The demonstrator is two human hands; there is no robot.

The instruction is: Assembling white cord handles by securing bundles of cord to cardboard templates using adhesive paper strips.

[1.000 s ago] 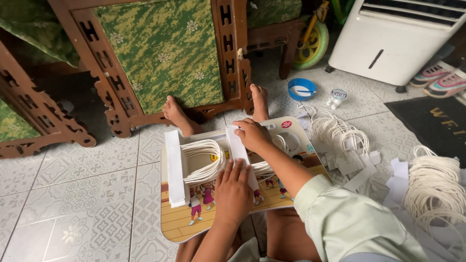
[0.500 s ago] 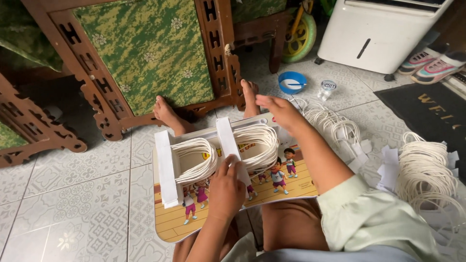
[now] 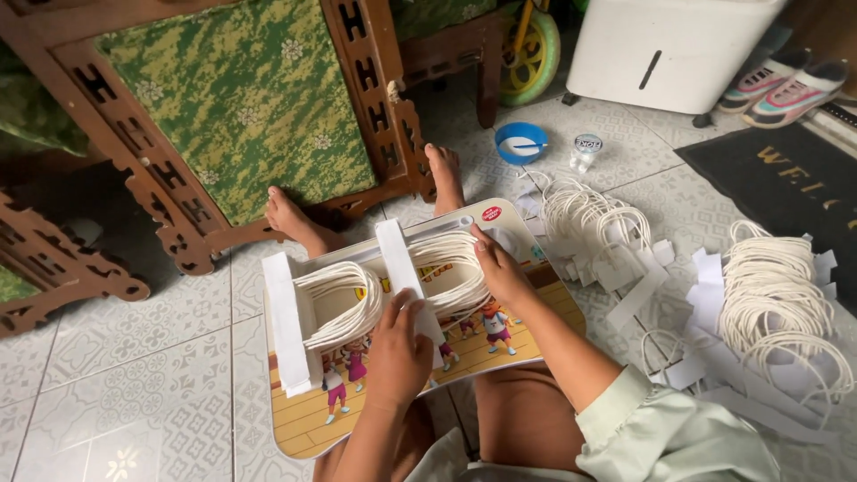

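Observation:
A cartoon-printed lap board rests on my legs. On it lie two bundles of white cord loops, a left bundle and a right bundle, with white paper strips. My left hand presses down on the lower end of the middle paper strip. My right hand lies on the right bundle, fingers touching the cords. Another white strip runs along the board's left side.
Loose cord bundles with paper tabs and a bigger pile lie on the tiled floor at right. A blue dish and small cup sit beyond my feet. A carved wooden chair, white appliance and dark doormat surround me.
My right hand swung out to the right past the board, then came back onto the right cord bundle. My left hand stayed on the middle strip.

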